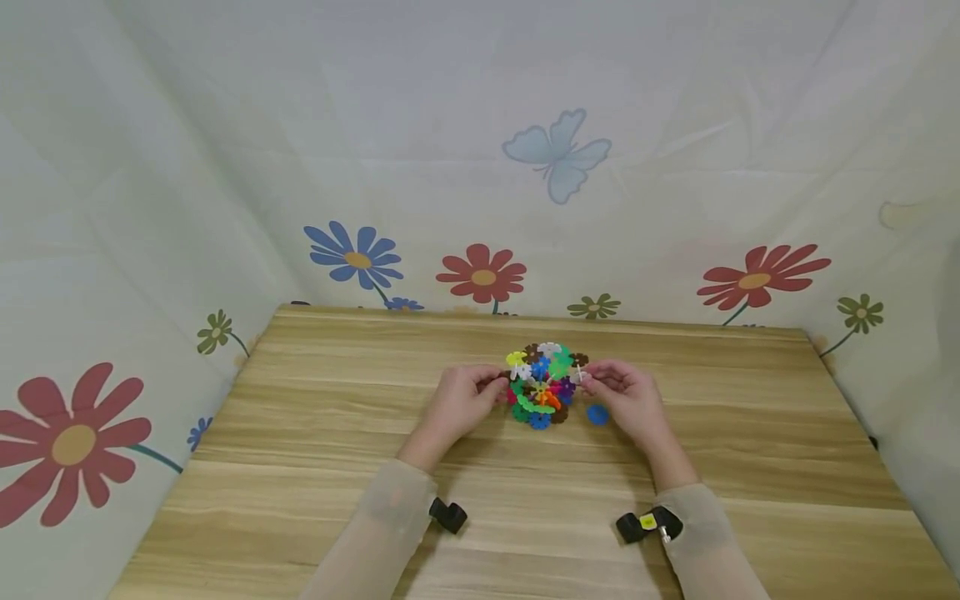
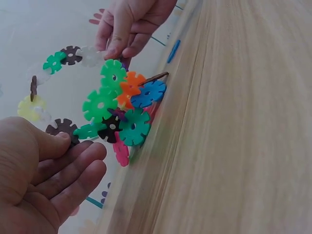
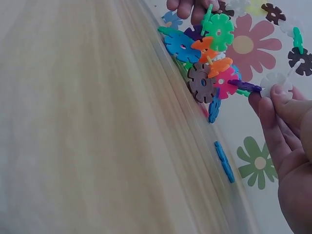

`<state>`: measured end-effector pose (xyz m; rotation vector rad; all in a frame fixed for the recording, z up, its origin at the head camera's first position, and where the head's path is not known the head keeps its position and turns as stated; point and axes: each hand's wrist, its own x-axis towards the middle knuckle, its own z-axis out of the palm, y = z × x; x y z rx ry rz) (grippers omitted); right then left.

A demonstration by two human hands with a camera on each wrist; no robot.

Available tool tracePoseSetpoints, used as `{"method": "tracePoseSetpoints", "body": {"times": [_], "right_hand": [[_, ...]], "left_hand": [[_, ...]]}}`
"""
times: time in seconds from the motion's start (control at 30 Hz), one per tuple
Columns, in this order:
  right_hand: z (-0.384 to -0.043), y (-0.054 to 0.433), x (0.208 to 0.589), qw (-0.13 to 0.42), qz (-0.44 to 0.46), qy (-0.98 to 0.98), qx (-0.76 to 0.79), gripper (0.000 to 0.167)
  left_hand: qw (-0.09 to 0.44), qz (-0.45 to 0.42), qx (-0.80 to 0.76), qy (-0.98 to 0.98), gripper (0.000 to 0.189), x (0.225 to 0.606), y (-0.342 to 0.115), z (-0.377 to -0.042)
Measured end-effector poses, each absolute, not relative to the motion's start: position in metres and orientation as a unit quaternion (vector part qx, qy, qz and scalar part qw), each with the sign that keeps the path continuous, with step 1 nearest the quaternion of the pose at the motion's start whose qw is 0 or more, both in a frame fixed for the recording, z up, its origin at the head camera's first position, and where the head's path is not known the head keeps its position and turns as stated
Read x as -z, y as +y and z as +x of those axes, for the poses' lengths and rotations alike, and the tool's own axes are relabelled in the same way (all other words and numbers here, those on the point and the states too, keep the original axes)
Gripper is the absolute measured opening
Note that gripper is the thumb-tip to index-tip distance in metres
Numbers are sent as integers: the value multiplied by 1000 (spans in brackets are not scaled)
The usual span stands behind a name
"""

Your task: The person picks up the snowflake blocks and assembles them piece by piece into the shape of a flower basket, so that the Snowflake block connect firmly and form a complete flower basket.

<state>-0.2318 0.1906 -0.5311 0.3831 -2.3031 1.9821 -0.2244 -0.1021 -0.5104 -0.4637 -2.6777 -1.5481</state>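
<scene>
Between the two hands stands a cluster of interlocking notched plastic discs (image 1: 540, 392) in many colours, resting on the table. A loop of linked discs rises from it like a handle, best seen in the left wrist view. My left hand (image 1: 463, 402) pinches a dark brown disc (image 2: 62, 129) at the loop's left end between thumb and fingers. On the other side, my right hand (image 1: 628, 400) pinches a white disc (image 3: 276, 85), which joins a purple disc (image 3: 245, 86) on the cluster. The cluster's underside is hidden.
A loose blue disc (image 1: 597, 414) lies on the wooden table (image 1: 337, 417) just right of the cluster, near my right hand. Behind the table hangs a pale cloth (image 1: 420, 167) printed with flowers and a butterfly. Black wrist devices (image 1: 448, 515) sit at both sleeves.
</scene>
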Motion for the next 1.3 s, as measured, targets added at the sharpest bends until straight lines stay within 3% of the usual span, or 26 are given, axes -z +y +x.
{"method": "tracePoseSetpoints", "body": {"times": [0.33,0.73,1.0,1.3], "right_hand": [[-231,188,530,41,136,-756,-639,4],[-231,189,529,25,121,-758,-640,14],[-230,187,530,46,128,-780,-611,4],[-232,185,534,81,162,-768,-614,11]], "left_hand": [[22,-170,460,-871,16,510,-102,-224],[47,-187,384,-903,15,509,-98,-224],[53,-192,370,-907,15,508,-96,-222],[59,-201,370,-905,15,510,-95,-222]]}}
